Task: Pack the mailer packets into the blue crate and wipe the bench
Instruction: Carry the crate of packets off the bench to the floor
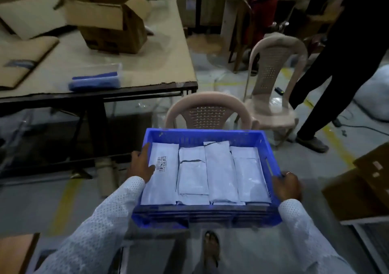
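Note:
The blue crate point(206, 216) hangs in the air in front of me, above the floor. Several white mailer packets point(219, 172) lie side by side inside it, filling the bottom. My left hand point(141, 164) grips the crate's left wall, thumb resting on the leftmost packet, which bears a barcode label. My right hand point(288, 186) clasps the right wall. The bench point(160, 63) stands at the upper left, covered with cardboard sheet.
On the bench sit an open cardboard box point(109, 19), flat cardboard point(23, 57) and a clear tub with blue cloth point(95, 80). Two beige plastic chairs point(207, 111) point(273, 80) stand just beyond the crate. A person in dark clothes point(345, 63) stands right. Brown boxes point(362, 187) lie right.

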A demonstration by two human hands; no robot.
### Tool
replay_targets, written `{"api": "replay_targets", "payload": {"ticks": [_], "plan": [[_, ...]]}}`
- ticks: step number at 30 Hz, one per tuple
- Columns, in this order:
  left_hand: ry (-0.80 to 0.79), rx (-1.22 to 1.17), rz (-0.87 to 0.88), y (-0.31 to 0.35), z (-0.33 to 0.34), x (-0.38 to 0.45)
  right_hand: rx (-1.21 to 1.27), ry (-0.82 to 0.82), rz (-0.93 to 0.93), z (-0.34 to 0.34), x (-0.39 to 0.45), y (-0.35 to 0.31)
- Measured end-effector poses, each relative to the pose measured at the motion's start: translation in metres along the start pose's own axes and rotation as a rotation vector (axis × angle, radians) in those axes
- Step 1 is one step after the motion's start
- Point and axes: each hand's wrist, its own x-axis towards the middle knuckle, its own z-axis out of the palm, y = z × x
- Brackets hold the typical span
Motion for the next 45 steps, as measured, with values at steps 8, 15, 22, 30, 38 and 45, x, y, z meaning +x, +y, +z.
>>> {"api": "replay_targets", "payload": {"ticks": [8, 15, 22, 30, 38, 45], "plan": [[-0.038, 0.035, -0.168, -0.007, 0.075, 0.048, -0.044, -0.053, 0.057, 0.044, 0.073, 0.037], [-0.069, 0.082, -0.243, -0.014, 0.114, 0.087, -0.008, -0.115, 0.084, 0.088, 0.121, 0.063], [-0.053, 0.061, -0.367, -0.029, 0.149, 0.099, -0.016, -0.11, 0.172, 0.126, 0.146, 0.077], [-0.114, 0.084, -0.398, -0.045, 0.175, 0.115, -0.031, -0.119, 0.179, 0.152, 0.155, 0.107], [-0.147, 0.095, -0.462, -0.06, 0.186, 0.114, -0.039, -0.164, 0.121, 0.164, 0.15, 0.129], [-0.148, 0.096, -0.456, -0.072, 0.194, 0.104, -0.051, -0.162, 0.125, 0.166, 0.141, 0.138]]}}
